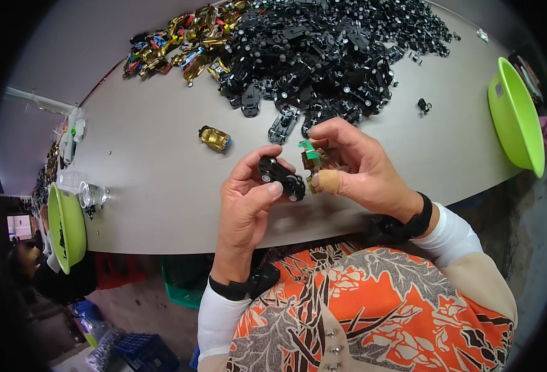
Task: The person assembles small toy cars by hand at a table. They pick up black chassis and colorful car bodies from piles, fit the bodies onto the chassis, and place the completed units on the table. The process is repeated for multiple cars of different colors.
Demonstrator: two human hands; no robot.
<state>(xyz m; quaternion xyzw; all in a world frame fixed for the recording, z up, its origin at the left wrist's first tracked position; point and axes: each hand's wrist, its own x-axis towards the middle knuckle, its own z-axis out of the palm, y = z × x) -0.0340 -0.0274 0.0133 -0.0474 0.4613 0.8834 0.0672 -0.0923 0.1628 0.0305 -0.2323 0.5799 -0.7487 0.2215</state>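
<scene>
My left hand [249, 195] is closed on a black toy car chassis [281, 178] with small silver-hubbed wheels, thumb along its near side. Close to its right, my right hand [361, 166] pinches a green and gold toy car body [312, 158]; the fingers partly hide it, and a tan bandage wraps the thumb. The two parts are held just above the table's near edge, with a narrow gap between them. Beyond my left hand a gold toy car [214, 139] lies on the table. A grey chassis [283, 124] rests just past my fingers.
A large heap of black chassis [311, 56] covers the far table [155, 161], with gold and coloured car bodies [205, 37] at its left. Green basins stand at the right [515, 118] and left [66, 226] edges. A clear cup [92, 194] is beside the left one.
</scene>
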